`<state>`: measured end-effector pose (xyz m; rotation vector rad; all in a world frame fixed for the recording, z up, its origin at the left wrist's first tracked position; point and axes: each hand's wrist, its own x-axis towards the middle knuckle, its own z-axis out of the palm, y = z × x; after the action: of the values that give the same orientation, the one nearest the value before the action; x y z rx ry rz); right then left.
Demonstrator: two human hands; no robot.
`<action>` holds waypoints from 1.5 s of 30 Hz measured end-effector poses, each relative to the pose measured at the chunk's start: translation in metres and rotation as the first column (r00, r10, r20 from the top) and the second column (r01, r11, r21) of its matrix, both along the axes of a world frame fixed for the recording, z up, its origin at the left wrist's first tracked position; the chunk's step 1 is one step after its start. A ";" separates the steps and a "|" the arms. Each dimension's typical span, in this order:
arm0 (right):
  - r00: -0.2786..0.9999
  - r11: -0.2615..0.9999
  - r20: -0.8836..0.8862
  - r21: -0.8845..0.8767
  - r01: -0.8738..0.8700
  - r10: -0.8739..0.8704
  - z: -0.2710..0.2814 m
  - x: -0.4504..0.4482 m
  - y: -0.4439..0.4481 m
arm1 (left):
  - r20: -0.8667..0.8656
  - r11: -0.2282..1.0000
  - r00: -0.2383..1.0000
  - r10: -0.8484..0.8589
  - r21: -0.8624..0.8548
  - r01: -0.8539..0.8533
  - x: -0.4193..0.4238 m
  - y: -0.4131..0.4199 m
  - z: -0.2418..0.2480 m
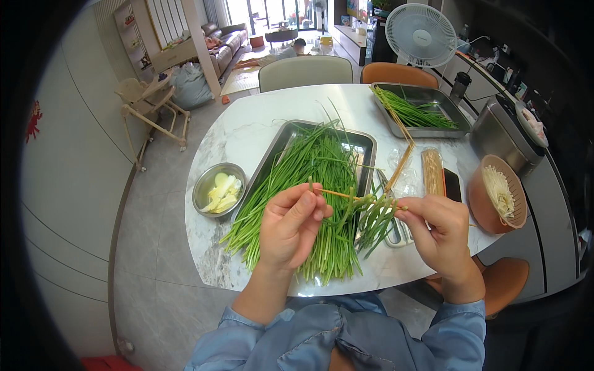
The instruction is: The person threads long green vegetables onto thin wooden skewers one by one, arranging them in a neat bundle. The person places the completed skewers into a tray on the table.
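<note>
Between my hands a thin bamboo skewer (341, 193) runs roughly level, with several green chives (375, 218) threaded and hanging near its right part. My left hand (293, 222) pinches a chive stalk at the skewer's left tip. The skewer's right part is gripped by the fingertips of my right hand (431, 232). Below and beyond my hands, a large heap of chives (320, 162) fills a metal tray (372, 148) and overhangs its near edge. Scissors (394, 234), partly hidden by the hanging chives, lie on the marble table right of this tray.
A metal bowl of cut pale vegetable (196, 185) stands left. To the right are bundled skewers (432, 171), a dark phone (452, 185) and a colander (478, 204) of enoki mushrooms. Farther back are a second tray (417, 134) with chives and a fan (421, 36). A person (283, 55) lies on the floor beyond.
</note>
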<state>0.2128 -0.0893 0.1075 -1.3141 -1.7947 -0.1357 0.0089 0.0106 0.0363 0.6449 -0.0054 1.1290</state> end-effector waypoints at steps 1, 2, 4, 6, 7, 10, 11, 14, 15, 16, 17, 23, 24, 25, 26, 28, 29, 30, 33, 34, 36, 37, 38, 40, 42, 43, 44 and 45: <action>1.000 1.000 -0.002 0.000 0.000 0.000 0.000 0.000 0.000 | 0.003 1.000 1.000 -0.014 0.004 0.014 0.000 0.000 0.000; 1.000 1.000 -0.003 0.001 0.001 -0.001 0.000 0.000 0.000 | 0.006 1.000 1.000 -0.027 0.008 0.027 0.000 0.001 0.000; 1.000 1.000 0.002 -0.006 0.001 -0.001 0.001 0.000 0.000 | 0.009 0.999 0.999 -0.040 0.013 0.040 -0.001 0.001 -0.001; 1.000 1.000 0.014 -0.020 0.003 -0.003 0.003 -0.001 -0.001 | 0.007 0.999 0.999 -0.044 0.017 0.043 -0.002 0.002 -0.001; 1.000 1.000 0.013 -0.018 -0.001 0.001 0.003 -0.001 -0.001 | 0.019 0.999 0.998 -0.053 0.015 0.053 -0.002 0.002 -0.001; 1.000 1.000 0.018 -0.013 -0.008 0.008 0.002 -0.001 -0.001 | 0.016 0.999 0.999 -0.030 0.023 0.029 -0.002 0.002 0.000; 1.000 1.000 0.025 -0.010 -0.007 0.008 0.002 -0.001 -0.001 | -0.008 0.999 1.000 0.012 0.036 -0.012 -0.002 0.002 -0.001; 1.000 1.000 0.027 -0.024 -0.005 0.006 0.001 -0.002 -0.001 | -0.020 0.991 0.995 0.099 0.093 -0.097 -0.001 0.000 -0.001; 1.000 1.000 0.025 -0.031 -0.003 0.004 0.001 -0.002 -0.001 | -0.014 0.986 0.993 0.120 0.115 -0.117 0.000 0.000 0.000; 1.000 0.999 0.019 -0.031 -0.011 0.011 0.001 -0.001 -0.001 | -0.025 0.986 0.991 0.130 0.110 -0.127 0.000 -0.001 0.000; 1.000 0.999 0.013 -0.030 -0.019 0.019 0.001 -0.001 -0.001 | -0.037 0.985 0.989 0.141 0.106 -0.136 0.000 -0.002 0.000; 1.000 0.997 -0.009 -0.070 -0.023 0.022 0.001 0.000 -0.001 | -0.128 0.976 0.980 0.152 0.177 -0.129 0.006 -0.004 0.002; 1.000 0.997 -0.012 -0.082 -0.017 0.016 0.002 0.000 -0.001 | -0.142 0.974 0.977 0.158 0.185 -0.131 0.006 -0.005 0.003; 1.000 0.997 -0.012 -0.080 -0.016 0.015 0.001 -0.001 -0.001 | -0.165 0.972 0.974 0.155 0.199 -0.121 0.009 -0.006 0.002; 1.000 0.997 -0.011 -0.079 -0.016 0.015 0.000 -0.001 -0.001 | -0.188 0.971 0.970 0.153 0.213 -0.112 0.013 -0.007 0.001; 1.000 0.997 -0.009 -0.074 -0.013 0.013 -0.001 -0.001 0.000 | -0.236 0.973 0.957 0.168 0.196 -0.123 0.017 -0.009 0.000; 1.000 0.997 -0.006 -0.070 -0.011 0.010 0.000 0.000 0.001 | -0.240 0.966 0.953 0.187 0.220 -0.134 0.018 -0.009 0.000; 1.000 0.998 -0.005 -0.067 -0.009 0.009 0.000 0.000 0.001 | -0.244 0.959 0.948 0.205 0.243 -0.145 0.019 -0.009 0.001; 0.999 0.999 -0.046 -0.036 -0.005 0.003 -0.004 0.002 0.005 | -0.313 0.879 0.858 0.407 0.389 -0.275 0.022 -0.008 0.014; 0.999 0.999 -0.043 -0.048 -0.001 -0.001 -0.004 0.002 0.004 | -0.335 0.831 0.803 0.494 0.452 -0.323 0.023 -0.008 0.018; 0.999 0.998 -0.036 -0.070 0.005 -0.007 -0.001 0.001 0.002 | -0.328 0.899 0.881 0.341 0.387 -0.204 0.021 -0.007 0.016; 0.999 0.997 -0.052 -0.073 0.001 -0.005 -0.001 0.001 0.002 | -0.320 0.924 0.910 0.262 0.356 -0.141 0.020 -0.006 0.014; 0.998 0.997 -0.069 -0.076 -0.003 -0.002 -0.003 0.000 0.003 | -0.309 0.880 0.883 0.354 0.431 -0.202 0.021 -0.006 0.008; 0.997 0.996 -0.082 -0.084 -0.001 -0.006 -0.004 0.002 0.003 | -0.344 0.872 0.863 0.371 0.450 -0.195 0.021 -0.005 0.010; 0.997 0.995 -0.076 -0.098 0.007 -0.014 -0.003 0.005 0.003 | -0.373 0.882 0.859 0.350 0.440 -0.169 0.022 -0.004 0.011; 0.996 0.993 -0.087 -0.117 0.015 -0.026 -0.002 0.006 0.002 | -0.386 0.896 0.865 0.322 0.420 -0.146 0.023 -0.003 0.012; 0.994 0.990 -0.098 -0.137 0.024 -0.038 0.000 0.007 0.002 | -0.398 0.909 0.870 0.292 0.399 -0.122 0.025 -0.001 0.014; 0.993 0.987 -0.109 -0.158 0.028 -0.045 0.000 0.008 0.003 | -0.421 0.911 0.864 0.277 0.401 -0.097 0.026 0.000 0.014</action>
<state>0.2203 -0.0864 0.1079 -1.4369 -1.7143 0.0597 0.0346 0.0102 0.0507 1.2739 0.2766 1.1448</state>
